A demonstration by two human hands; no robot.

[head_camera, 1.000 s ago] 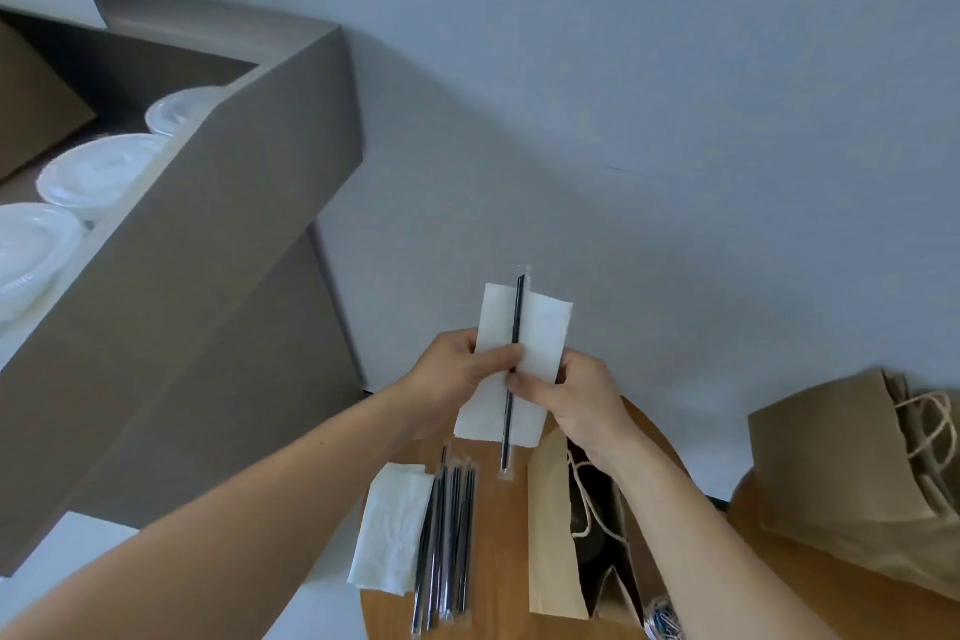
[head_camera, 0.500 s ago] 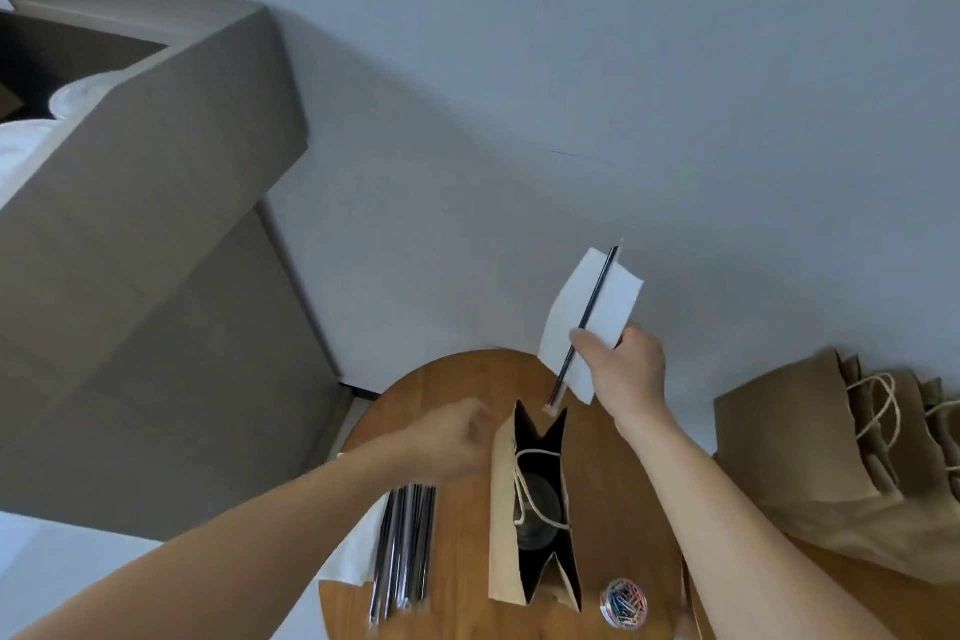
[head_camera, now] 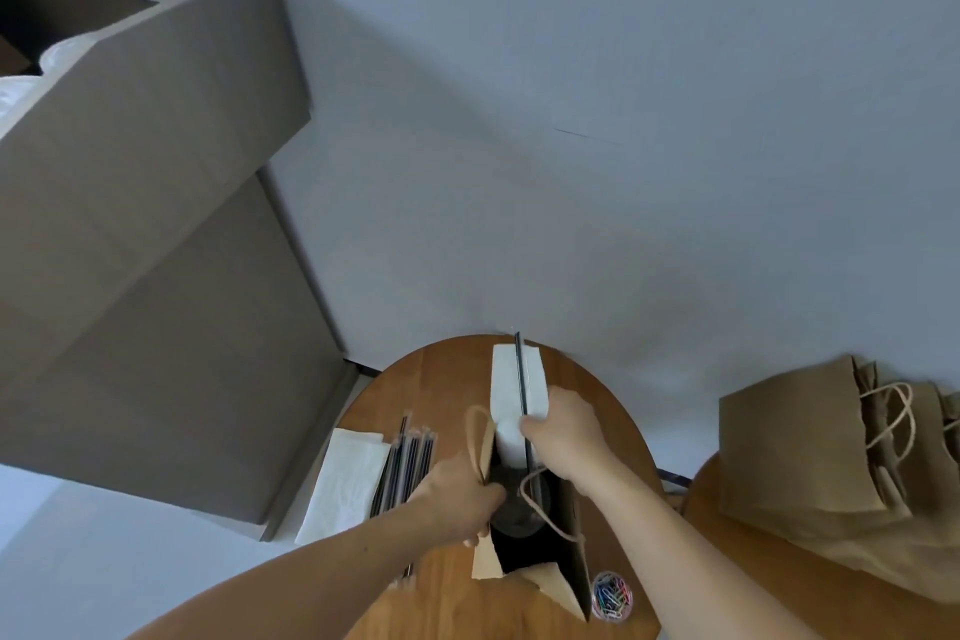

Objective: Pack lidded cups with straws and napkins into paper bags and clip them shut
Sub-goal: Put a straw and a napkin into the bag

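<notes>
Both hands busy: my left hand [head_camera: 457, 494] pinches the paper bag [head_camera: 566, 587] rim wide so my right hand [head_camera: 566, 437], gripping napkin [head_camera: 511, 379] and straw [head_camera: 519, 369] together, can drop them beside the lidded cup [head_camera: 511, 502] beneath.

The wall [head_camera: 571, 68] in front of me is a plain pale blue-grey, evenly lit, with one thin dark mark [head_camera: 571, 133] on it. To my left stands a tall grey-brown cabinet [head_camera: 156, 224] — its upper part juts out over the lower, and its top opens into a dark recess. Below me is a round wooden table [head_camera: 431, 379], close to the wall. A second wooden table [head_camera: 769, 556] sits just beside it on the right. The floor [head_camera: 78, 561] at lower left is pale — almost white.
</notes>
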